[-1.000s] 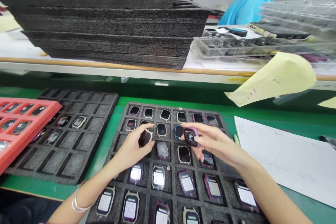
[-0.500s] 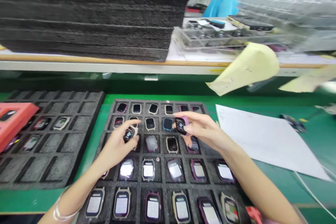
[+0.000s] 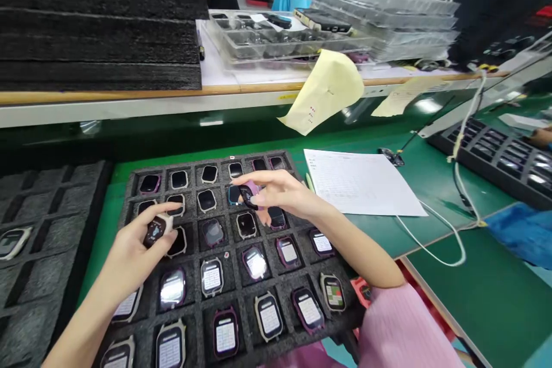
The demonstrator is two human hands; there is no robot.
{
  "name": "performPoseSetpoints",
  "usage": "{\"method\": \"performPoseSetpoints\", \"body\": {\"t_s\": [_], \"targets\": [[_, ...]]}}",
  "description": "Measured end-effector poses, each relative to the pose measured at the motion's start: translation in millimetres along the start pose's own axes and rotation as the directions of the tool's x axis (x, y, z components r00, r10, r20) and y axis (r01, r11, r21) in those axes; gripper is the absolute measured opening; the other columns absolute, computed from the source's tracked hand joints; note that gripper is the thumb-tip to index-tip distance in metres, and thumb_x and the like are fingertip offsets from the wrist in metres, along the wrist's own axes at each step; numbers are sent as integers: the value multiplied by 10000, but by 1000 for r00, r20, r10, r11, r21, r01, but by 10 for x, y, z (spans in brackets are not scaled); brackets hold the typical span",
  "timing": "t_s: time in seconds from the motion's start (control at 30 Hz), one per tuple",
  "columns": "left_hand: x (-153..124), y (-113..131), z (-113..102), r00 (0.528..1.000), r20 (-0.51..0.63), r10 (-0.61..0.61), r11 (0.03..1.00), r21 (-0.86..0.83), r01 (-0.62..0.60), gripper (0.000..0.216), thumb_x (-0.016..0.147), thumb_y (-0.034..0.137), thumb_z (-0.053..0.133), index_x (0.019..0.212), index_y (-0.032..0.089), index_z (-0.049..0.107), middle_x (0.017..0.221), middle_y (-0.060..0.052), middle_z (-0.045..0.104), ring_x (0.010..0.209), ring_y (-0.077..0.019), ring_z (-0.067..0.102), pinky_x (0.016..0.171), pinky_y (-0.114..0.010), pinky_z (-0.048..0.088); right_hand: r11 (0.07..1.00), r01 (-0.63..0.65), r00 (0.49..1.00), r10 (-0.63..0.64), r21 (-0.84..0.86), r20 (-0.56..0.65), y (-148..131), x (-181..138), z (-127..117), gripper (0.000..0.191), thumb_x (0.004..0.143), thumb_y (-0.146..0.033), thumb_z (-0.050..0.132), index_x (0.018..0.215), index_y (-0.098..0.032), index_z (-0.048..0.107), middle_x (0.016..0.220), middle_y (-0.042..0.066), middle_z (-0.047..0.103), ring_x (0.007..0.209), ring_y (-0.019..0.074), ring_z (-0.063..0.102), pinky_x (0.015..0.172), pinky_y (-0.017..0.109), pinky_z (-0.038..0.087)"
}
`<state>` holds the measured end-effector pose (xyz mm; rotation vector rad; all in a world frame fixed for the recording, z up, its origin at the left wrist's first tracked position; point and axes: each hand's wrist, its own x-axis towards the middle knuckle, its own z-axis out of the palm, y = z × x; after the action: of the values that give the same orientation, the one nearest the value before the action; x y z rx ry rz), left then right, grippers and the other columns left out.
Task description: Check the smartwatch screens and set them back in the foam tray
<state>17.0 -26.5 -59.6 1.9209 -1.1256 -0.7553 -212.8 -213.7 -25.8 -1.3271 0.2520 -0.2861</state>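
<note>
My left hand [image 3: 137, 242] pinches a smartwatch with a pale case [image 3: 157, 229] between thumb and fingers, over the left side of a black foam tray [image 3: 196, 255]. Between the fingertips of my right hand [image 3: 282, 195] is a smartwatch with a purple case [image 3: 250, 192], its dark screen turned to the left. Both watches are strapless and held above the tray. Rows of watch cases fill the tray's compartments. Those in the near rows, such as a purple watch [image 3: 225, 332], have lit white screens; the far ones, like a silver watch [image 3: 207, 200], are dark.
Left of my tray lies another foam tray [image 3: 47, 241]. A printed sheet [image 3: 362, 181] rests on the green bench at right, beside a white cable [image 3: 457, 247]. Stacked black foam [image 3: 99, 34] and clear plastic trays [image 3: 388, 17] stand on the shelf. Another person's hand [image 3: 541, 138] shows at far right.
My view has swung to the right, so the tray and both hands appear further left. Each hand keeps its watch; the purple one now shows more edge-on.
</note>
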Motion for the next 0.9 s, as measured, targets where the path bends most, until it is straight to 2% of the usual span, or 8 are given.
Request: {"method": "performPoseSetpoints", "body": {"t_s": [0.13,0.3,0.5,0.67,0.9], "targets": [[51,-11,18,997,8,75,991,-109,-74,391,830,321,608,1206,218,574,764,31,531,594,-118,447,568,-232,335,999,-23,999,23,-24,-30,13,11,5,418,847,-228,727,1250,-162,636,829,16,662,513,111,644,508,221,563],[65,63,3,993,15,114,984,-140,-111,322,815,204,576,1135,205,600,760,34,534,683,-131,510,660,-228,394,995,-45,998,41,-86,-43,30,36,4,394,885,-247,698,1256,-136,630,599,-8,648,479,127,614,481,210,524],[76,95,1,993,33,109,979,-175,-102,352,845,200,558,1196,220,550,770,47,506,647,-120,471,612,-225,359,992,-74,997,71,-98,-34,68,71,10,400,899,-283,701,1275,-166,624,700,19,677,512,124,630,523,227,538],[84,65,1,990,31,136,981,-143,-130,318,808,139,534,1113,214,586,731,53,486,663,-125,480,667,-234,365,994,-93,995,91,-50,-31,96,102,41,381,887,-262,706,1240,-136,639,597,4,650,469,120,601,470,206,503],[81,92,-3,992,8,123,983,-140,-121,310,808,156,530,1111,200,582,759,38,509,674,-135,499,665,-244,377,992,-113,993,111,-50,-46,103,111,53,412,860,-298,735,1231,-140,651,634,6,646,464,124,601,456,218,504]]}}
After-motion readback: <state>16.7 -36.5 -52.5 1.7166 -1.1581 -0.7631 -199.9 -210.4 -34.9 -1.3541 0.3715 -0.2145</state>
